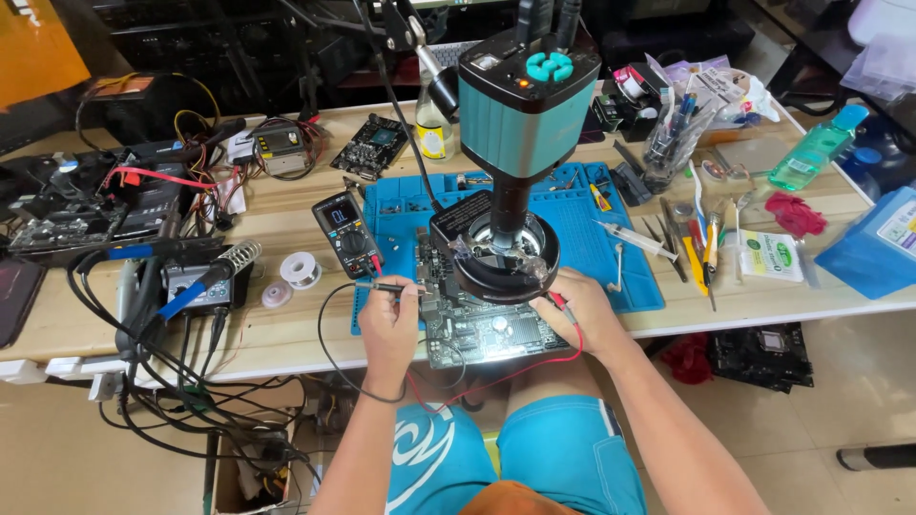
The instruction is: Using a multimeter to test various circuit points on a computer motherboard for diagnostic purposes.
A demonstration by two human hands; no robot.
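Far left on the counter (286,329): a tangle of black cables (143,381) and a soldering station (196,281) with its coiled holder, close enough to snag a trailing lead. Just right of that, two small solder spools (301,270), then a multimeter (346,232) lying face up at the edge of the blue mat (611,277). Left hand (389,329) clamped on a black probe (386,285), tip aimed right toward the circuit board (487,329) that lies under the microscope's ring light (501,256). Black lead looping down off the counter edge toward the lap; likely to tug the probe off its point if caught on a knee. Teal microscope (525,95) hanging directly over the board, hiding much of the contact area from above; easy to misjudge where a tip lands. Right hand (582,310) closed on a red probe (561,307), red wire curving below the board. Slip of either tip could bridge neighbouring pins and short them. Further right, syringe (634,238), tweezers and screwdrivers (701,248) lying loose, near enough for an elbow to sweep off. Green bottle (816,148) at far right, well apart.
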